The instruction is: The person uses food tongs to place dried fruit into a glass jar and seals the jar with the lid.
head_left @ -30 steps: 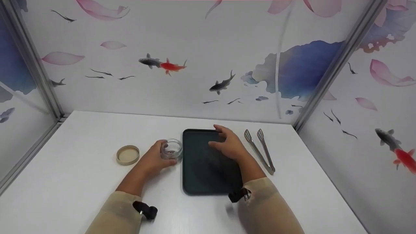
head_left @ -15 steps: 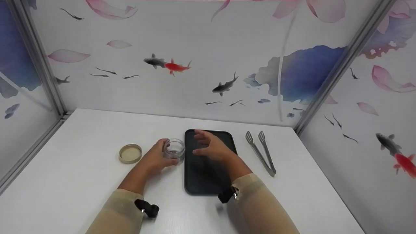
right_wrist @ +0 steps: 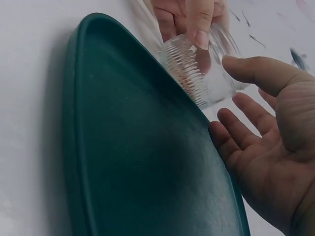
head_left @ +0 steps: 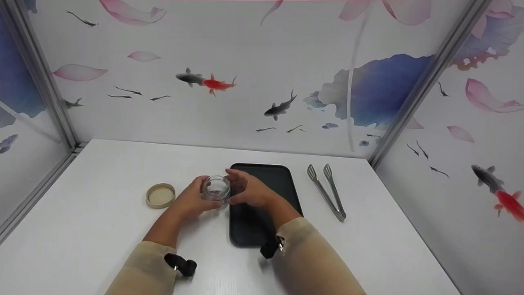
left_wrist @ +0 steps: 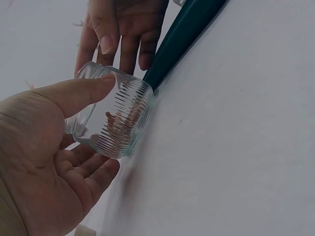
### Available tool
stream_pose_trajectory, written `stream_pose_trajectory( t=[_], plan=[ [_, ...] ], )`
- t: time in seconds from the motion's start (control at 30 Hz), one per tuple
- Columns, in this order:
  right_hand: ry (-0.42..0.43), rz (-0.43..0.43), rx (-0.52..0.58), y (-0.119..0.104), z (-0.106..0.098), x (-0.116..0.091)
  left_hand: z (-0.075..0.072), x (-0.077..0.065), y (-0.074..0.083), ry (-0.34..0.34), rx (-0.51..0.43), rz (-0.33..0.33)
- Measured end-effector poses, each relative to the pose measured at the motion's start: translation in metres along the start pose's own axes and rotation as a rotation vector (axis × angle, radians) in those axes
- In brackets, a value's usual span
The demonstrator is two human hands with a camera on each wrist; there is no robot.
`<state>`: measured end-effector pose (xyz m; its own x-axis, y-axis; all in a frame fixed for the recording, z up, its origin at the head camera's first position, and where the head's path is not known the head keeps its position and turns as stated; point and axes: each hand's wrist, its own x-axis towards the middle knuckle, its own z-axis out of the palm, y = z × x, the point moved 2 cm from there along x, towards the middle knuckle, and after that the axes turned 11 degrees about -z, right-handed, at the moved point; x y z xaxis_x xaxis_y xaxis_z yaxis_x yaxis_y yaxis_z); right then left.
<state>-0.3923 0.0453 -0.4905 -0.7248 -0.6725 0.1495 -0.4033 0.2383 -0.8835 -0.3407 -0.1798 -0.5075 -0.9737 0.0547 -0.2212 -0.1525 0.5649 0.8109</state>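
A clear, ribbed glass jar point(head_left: 216, 189) stands without a lid just left of the dark green tray point(head_left: 282, 180). Small reddish-brown bits lie inside it, low behind the ribs in the left wrist view. My left hand point(head_left: 191, 201) grips the jar from its left side, thumb on the near wall and fingers round the far side. My right hand point(head_left: 253, 191) is over the tray's left edge, thumb and fingers spread around the jar's right side. In the right wrist view its fingertips point(right_wrist: 226, 64) are close to the glass.
A beige round lid point(head_left: 161, 196) lies on the white table point(head_left: 102, 213), left of my left hand. Metal tongs point(head_left: 341, 216) lie spread to the right of the tray. Printed wall panels point(head_left: 229, 127) border the table at the back and sides.
My right hand has moved left from above the tray's right part to the jar's right side. The left hand keeps its grip on the jar, which stays in place.
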Motion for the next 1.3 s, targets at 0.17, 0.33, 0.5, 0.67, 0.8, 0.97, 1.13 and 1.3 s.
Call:
stream_pose_trajectory(
  t=[0.17, 0.33, 0.5, 0.67, 0.8, 0.97, 1.13, 1.3],
  plan=[
    [-0.010, -0.013, 0.019, 0.003, 0.004, 0.001, -0.001, -0.001, 0.001, -0.020, -0.030, -0.013],
    [-0.021, -0.001, 0.042, 0.005, 0.010, 0.004, -0.001, -0.004, 0.000, -0.015, -0.036, 0.002],
    [-0.047, 0.039, 0.066, 0.004, 0.014, 0.006, 0.000, -0.005, -0.001, -0.013, -0.024, 0.010],
    [-0.057, 0.055, 0.059, 0.003, 0.017, 0.008, -0.001, -0.005, 0.000, -0.013, -0.019, 0.007],
    [-0.048, 0.054, 0.035, 0.001, 0.019, 0.010, -0.001, -0.006, 0.002, -0.024, -0.024, -0.001],
    [-0.018, 0.056, -0.031, 0.000, 0.024, 0.011, 0.000, -0.007, 0.002, -0.035, -0.054, 0.006],
    [-0.011, 0.063, -0.057, 0.001, 0.026, 0.011, -0.001, -0.006, 0.001, -0.040, -0.062, 0.018],
    [-0.002, 0.102, -0.078, 0.003, 0.027, 0.010, -0.002, -0.006, 0.003, -0.048, -0.060, 0.011]
  ],
)
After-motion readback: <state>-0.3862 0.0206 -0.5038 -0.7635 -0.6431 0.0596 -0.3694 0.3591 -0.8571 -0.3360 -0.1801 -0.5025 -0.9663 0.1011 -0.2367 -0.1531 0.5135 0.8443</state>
